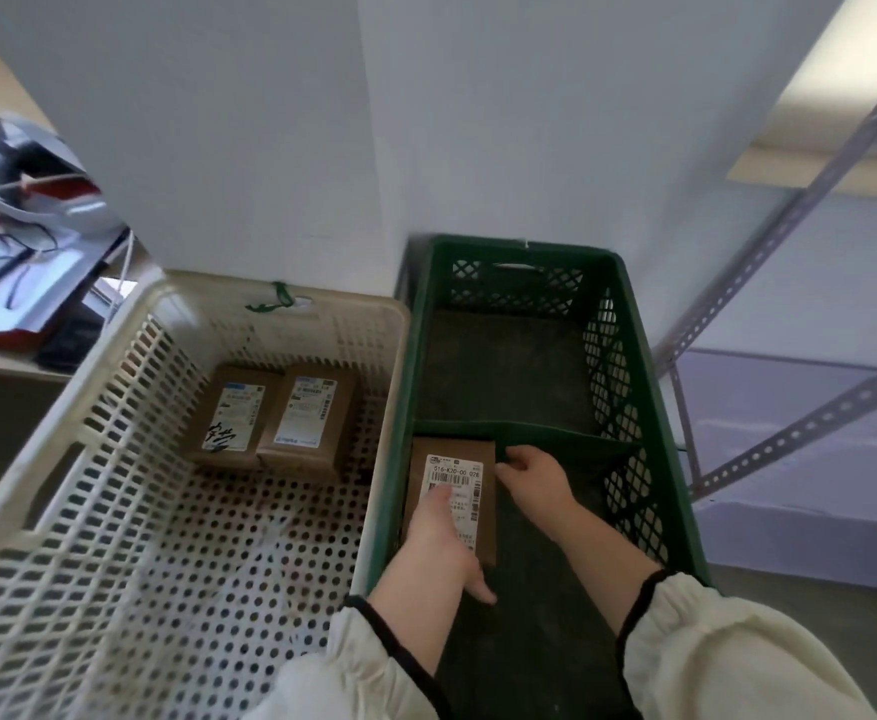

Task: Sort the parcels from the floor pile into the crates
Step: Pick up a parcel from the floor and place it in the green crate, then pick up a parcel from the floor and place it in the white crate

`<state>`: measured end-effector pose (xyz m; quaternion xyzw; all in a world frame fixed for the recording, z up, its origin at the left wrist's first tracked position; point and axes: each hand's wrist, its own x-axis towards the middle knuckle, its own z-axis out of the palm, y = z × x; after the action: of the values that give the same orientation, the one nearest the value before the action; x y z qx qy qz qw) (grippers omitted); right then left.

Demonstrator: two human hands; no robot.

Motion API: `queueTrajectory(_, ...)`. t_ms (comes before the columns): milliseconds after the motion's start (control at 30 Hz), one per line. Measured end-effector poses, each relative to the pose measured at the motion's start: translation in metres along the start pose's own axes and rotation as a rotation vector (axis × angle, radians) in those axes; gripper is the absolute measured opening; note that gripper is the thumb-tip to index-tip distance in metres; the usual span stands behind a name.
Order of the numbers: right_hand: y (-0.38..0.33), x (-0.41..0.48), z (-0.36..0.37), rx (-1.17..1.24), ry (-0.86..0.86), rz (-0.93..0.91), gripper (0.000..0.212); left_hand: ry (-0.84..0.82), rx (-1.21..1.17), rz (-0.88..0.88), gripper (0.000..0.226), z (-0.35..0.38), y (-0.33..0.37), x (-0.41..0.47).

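Here, "516-K20-00 026" label (455, 473) on parcel (486, 535) in green crate (527, 250).

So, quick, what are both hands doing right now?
Left hand: open, fingers flat on the brown cardboard parcel.
Right hand: fingers curled at that parcel's edge; grip cannot be told.

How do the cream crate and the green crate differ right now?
The cream crate has a holed floor; the green crate has a dark solid one. The cream crate holds two parcels; the green crate one parcel, touched by the left hand and right hand. The green crate has a divider; the cream crate has none. Both are open-topped plastic.
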<state>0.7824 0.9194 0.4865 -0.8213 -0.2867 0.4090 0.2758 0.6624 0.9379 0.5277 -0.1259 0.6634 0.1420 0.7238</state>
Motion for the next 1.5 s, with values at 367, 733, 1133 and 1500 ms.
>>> queueTrajectory(367,-0.126,-0.071,-0.006,-0.395,-0.137,-0.355,0.041,0.256,1.052,1.291,0.043,-0.11,0.118,-0.107)
queueTrajectory(733,-0.223,-0.278,0.214,-0.656,-0.309,-0.802,0.039,0.764,1.12,1.384,0.046,-0.444,0.116,-0.162)
queueTrajectory(1133,-0.171,-0.622,0.516,-0.869,-0.9,-1.361,0.01,1.265,0.481,0.956,0.046,-0.869,-0.089,-0.2)
queueTrajectory(1500,-0.018,-0.914,0.651,-1.205,-1.578,-1.775,0.039,1.488,-0.199,0.44,0.049,-1.01,-0.356,-0.188)
